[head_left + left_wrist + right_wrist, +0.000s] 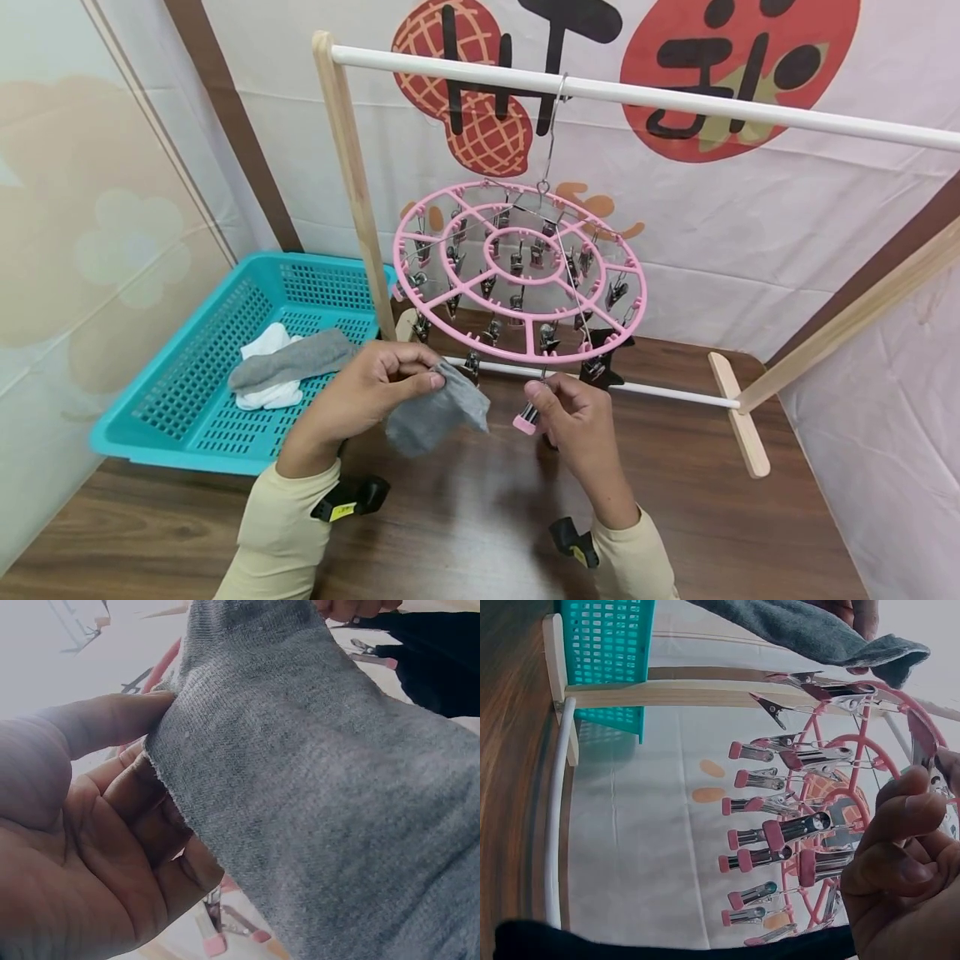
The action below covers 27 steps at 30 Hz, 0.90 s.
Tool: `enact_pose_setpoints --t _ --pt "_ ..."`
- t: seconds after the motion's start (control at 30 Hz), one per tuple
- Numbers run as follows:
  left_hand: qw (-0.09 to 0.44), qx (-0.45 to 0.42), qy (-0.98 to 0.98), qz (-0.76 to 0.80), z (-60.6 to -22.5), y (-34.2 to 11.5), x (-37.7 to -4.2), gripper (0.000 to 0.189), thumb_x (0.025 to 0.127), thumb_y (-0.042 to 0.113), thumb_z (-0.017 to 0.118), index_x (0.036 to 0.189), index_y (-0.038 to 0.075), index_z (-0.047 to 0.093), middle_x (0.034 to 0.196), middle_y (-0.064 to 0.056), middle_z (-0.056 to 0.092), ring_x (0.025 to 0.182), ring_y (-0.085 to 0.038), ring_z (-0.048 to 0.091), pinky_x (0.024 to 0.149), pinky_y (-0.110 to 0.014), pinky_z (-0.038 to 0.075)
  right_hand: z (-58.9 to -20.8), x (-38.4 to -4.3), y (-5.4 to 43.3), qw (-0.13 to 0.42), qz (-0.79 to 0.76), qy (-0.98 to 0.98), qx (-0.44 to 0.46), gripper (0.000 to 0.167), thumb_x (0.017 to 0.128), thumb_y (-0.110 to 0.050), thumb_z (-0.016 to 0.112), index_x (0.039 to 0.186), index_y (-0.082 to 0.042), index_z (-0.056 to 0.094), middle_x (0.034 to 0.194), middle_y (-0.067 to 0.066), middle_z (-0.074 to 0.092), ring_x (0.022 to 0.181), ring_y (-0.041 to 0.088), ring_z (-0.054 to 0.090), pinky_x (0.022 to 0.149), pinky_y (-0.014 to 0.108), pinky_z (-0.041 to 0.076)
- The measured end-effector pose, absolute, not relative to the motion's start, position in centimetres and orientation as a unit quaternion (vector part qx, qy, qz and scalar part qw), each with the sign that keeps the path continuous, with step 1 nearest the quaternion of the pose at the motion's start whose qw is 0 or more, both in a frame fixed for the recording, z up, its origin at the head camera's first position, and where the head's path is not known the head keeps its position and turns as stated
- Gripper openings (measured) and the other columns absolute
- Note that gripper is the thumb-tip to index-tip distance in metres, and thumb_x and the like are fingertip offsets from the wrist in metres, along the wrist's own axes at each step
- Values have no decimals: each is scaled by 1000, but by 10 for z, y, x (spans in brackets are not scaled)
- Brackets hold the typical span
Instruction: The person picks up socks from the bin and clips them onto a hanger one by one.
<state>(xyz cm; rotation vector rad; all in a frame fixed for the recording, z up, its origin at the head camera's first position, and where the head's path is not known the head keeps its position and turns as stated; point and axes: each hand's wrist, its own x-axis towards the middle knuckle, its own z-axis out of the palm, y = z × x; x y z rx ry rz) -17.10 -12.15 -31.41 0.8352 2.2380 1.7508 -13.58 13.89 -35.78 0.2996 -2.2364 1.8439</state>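
In the head view my left hand (367, 387) pinches a grey sock (431, 421) by one edge between thumb and fingers; the rest hangs down. The left wrist view shows the thumb on the near face of the knit sock (300, 787). My right hand (583, 421) holds a metal clip (527, 419) with pink tips at the front of the round pink clip hanger (529, 337). Sock and clip are apart. In the right wrist view, curled fingers (907, 862) partly hide the held clip. Several other clips (757, 859) dangle from the hanger.
The hanger hooks onto a white rail (675, 97) with wooden posts (352, 167). A black cloth item (603, 358) hangs at the hanger's front right. At left, a turquoise basket (187, 458) holds another grey sock (300, 362) and white cloth (270, 396).
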Motion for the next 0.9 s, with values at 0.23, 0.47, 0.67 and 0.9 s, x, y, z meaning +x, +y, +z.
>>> enact_pose_setpoints --t 0.23,0.47,0.67,0.9 --pt "111 288 759 573 -315 -114 -170 8 93 3 62 96 3 69 66 -3 55 60 -12 40 52 -27 32 -348 -133 134 124 611 -777 86 24 94 -10 62 70 -5 59 49 1 46 45 14 46 41 23 34" --pt "131 290 763 562 -317 -105 -168 9 93 5 63 98 1 69 76 -3 66 66 -11 49 56 -24 36 -327 -124 128 150 594 -784 97 23 92 -7 60 69 -4 58 52 -4 44 48 7 42 44 23 34" --pt "149 301 753 566 -320 -97 -168 10 94 6 61 99 1 68 77 -3 67 66 -9 48 57 -23 36 -325 -123 128 173 582 -788 104 25 91 -7 63 67 -6 57 55 -7 39 52 7 36 48 22 28" --pt "171 311 747 562 -328 -87 -168 13 95 9 61 101 0 67 73 -2 66 65 -10 50 60 -23 39 -331 -121 125 213 574 -785 94 30 87 -3 67 61 -7 52 52 -11 32 48 5 30 43 22 22"
